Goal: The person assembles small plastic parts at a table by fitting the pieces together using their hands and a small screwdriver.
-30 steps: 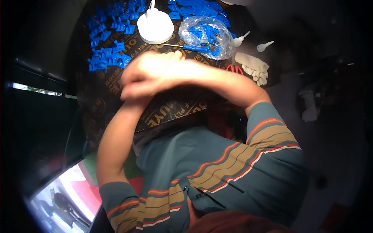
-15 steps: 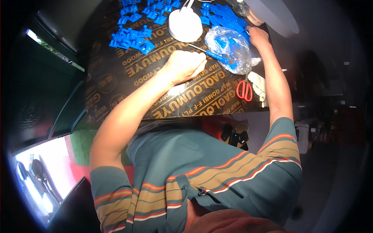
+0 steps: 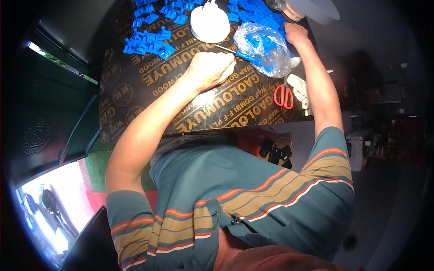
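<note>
Your left hand [image 3: 211, 71] is curled closed, contents hidden; right hand [image 3: 296, 33] at blue pieces [image 3: 258, 16], can't tell grip: pinch one cleanly.

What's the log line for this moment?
Left hand: curled, contents hidden | right hand: at right edge of blue pile, grip unclear | nearby: blue-handled screwdriver, clear bag of blue parts, red-handled scissors
</note>
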